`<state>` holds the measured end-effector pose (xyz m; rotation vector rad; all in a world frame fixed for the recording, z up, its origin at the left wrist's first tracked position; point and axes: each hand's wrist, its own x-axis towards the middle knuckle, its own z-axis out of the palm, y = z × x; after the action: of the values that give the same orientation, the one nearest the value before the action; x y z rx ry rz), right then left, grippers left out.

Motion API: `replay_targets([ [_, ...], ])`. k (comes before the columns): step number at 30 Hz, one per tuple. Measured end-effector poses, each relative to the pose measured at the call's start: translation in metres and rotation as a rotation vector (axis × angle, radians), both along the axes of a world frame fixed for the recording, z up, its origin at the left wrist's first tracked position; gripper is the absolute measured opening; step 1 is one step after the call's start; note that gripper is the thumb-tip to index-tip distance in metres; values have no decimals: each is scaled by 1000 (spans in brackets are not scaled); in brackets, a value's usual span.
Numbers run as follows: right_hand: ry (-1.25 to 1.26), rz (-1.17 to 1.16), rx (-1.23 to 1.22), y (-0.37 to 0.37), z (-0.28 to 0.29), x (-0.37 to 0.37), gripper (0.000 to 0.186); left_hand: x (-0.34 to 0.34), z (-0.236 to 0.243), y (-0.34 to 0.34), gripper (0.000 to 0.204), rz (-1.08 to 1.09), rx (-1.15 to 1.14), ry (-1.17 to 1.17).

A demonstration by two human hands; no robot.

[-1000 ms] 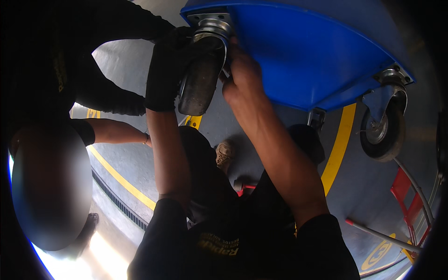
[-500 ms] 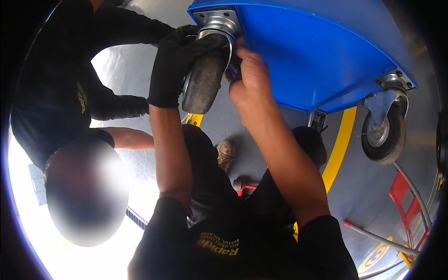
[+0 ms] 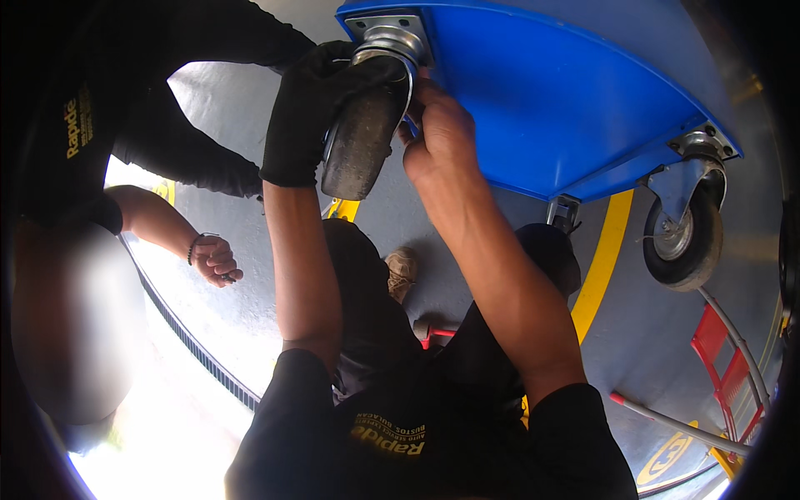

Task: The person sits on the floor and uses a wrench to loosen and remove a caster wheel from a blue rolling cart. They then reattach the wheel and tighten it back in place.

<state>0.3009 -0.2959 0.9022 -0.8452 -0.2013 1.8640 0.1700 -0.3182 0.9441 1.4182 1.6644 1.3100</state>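
Note:
A swivel caster (image 3: pixel 360 150) with a worn dark wheel is bolted by its metal plate to the underside of a blue metal cabinet (image 3: pixel 533 92). My left hand (image 3: pixel 304 117), in a black glove, wraps round the caster's left side, its thumb across the top of the wheel under the fork. On the other side, my bare right hand (image 3: pixel 444 137) has its fingers curled up against the fork, near the wheel's axle side. Its fingertips are partly hidden behind the fork, so what they pinch cannot be made out.
A second caster (image 3: pixel 685 233) hangs at the cabinet's right corner. A person (image 3: pixel 75 167) in dark clothes is close on my left, one hand (image 3: pixel 218 260) loosely closed. A red-handled tool (image 3: pixel 437 333) lies by my legs; a red and grey metal frame (image 3: pixel 725 367) stands at right.
The person on my left has moved back leftward, their forearm drawing away from my left arm. My right hand has shifted slightly left; my left hand stays on the caster.

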Motion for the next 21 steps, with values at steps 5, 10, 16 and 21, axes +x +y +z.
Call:
replay_targets([
  [5, 56, -6, 18, -5, 10, 5, 16, -5, -4, -2, 36, -34, -11, -48],
  [10, 139, 28, 45, -8, 12, 8, 17, -18, -22, 3, 39, -140, 286, 293],
  [16, 48, 29, -5, -3, 1, 3, 16, -26, -28, 1, 32, -186, 305, 459],
  [21, 44, 14, -1, 3, -17, 5, 15, -13, -20, -4, 34, -172, 173, 269],
])
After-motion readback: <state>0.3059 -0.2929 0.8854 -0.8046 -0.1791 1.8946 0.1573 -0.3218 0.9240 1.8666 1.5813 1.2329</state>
